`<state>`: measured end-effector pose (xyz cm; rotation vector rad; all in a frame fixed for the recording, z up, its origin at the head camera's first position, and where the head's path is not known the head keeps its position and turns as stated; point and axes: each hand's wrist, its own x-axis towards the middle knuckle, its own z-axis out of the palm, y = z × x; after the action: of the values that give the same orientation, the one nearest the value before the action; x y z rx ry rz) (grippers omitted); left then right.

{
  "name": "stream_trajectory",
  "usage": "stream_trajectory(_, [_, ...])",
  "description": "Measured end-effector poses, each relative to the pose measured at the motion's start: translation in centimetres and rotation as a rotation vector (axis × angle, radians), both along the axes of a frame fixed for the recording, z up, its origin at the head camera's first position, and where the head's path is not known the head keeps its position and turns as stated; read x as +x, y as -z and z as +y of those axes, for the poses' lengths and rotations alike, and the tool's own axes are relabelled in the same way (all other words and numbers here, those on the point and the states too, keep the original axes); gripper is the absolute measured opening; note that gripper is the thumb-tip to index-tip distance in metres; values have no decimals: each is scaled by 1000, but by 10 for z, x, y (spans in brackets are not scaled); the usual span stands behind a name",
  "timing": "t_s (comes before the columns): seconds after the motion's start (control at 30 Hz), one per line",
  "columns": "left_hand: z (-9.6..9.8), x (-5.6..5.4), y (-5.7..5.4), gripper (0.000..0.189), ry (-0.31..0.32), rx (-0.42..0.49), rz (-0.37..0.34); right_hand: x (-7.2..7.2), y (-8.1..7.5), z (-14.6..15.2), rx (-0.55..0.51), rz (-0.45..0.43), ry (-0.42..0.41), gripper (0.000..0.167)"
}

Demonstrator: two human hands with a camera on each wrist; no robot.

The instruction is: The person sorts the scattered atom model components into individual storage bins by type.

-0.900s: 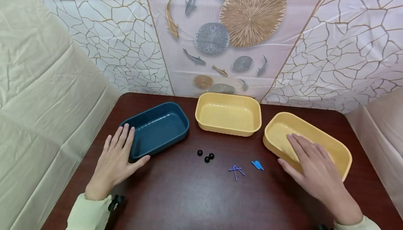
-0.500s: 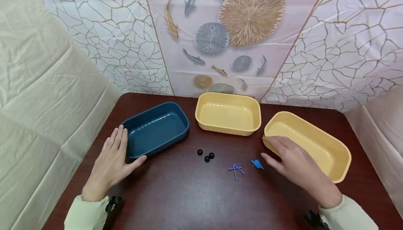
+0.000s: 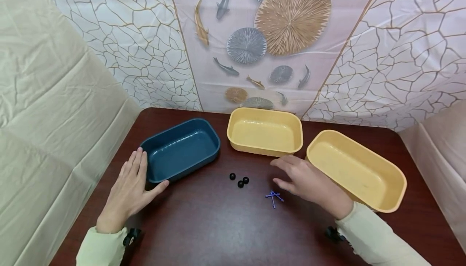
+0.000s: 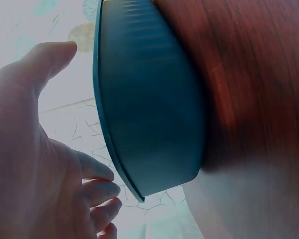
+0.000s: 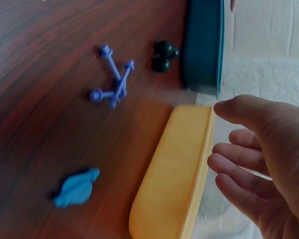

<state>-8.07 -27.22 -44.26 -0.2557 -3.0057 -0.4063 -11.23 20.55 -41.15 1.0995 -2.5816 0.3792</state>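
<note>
My left hand (image 3: pixel 125 191) is spread at the left rim of a dark blue tray (image 3: pixel 182 153), thumb apart from its fingers. In the left wrist view, the fingertips (image 4: pixel 102 191) are beside the tray's rim and grip nothing. My right hand (image 3: pixel 307 180) hovers over the table behind some small purple sticks (image 3: pixel 273 196), fingers loosely bent and holding nothing. Those sticks lie crossed, with knobbed ends. A small flat blue piece with a rod through it (image 5: pixel 75 189) lies on the table; the right hand hides it in the head view. Several small black balls (image 3: pixel 240 184) sit left of the sticks.
A yellow tray (image 3: pixel 262 149) stands at the back middle of the dark wooden table (image 3: pixel 218 233). Another yellow tray (image 3: pixel 356 169) is angled at the right, behind the right forearm. Patterned cloth (image 3: pixel 247 88) hangs behind the table.
My right hand has moved left, from over the right yellow tray to above the table by the purple sticks, covering the blue piece. The left hand has shifted slightly outward from the blue tray.
</note>
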Motion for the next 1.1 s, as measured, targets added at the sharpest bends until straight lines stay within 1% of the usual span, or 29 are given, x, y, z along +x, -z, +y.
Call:
stream_trajectory(0.1, [0, -1, 1, 114, -7, -2, -24, -4, 3, -10, 18, -58, -20, 41])
stream_trajectory(0.27, [-1, -2, 3, 113, -15, -1, -54, -11, 10, -26, 72, -171, -21, 39])
stream_trajectory(0.37, [-1, -3, 4, 114, -25, 4, -68, -15, 14, -34, 100, -205, -35, 38])
stream_trajectory(0.5, [-1, -5, 6, 114, -34, 6, -83, -20, 20, -43, 109, -242, -57, 35])
stream_trajectory(0.6, [-2, -6, 8, 113, -34, -1, -80, -23, 25, -47, 112, -258, -71, 32])
stream_trajectory(0.87, [-4, -7, 9, 113, -49, -3, -86, -30, 34, -55, 124, -284, -104, 26])
stream_trajectory(1.1, [-5, -8, 11, 113, -50, 3, -94, -31, 43, -60, 151, -274, -108, 26])
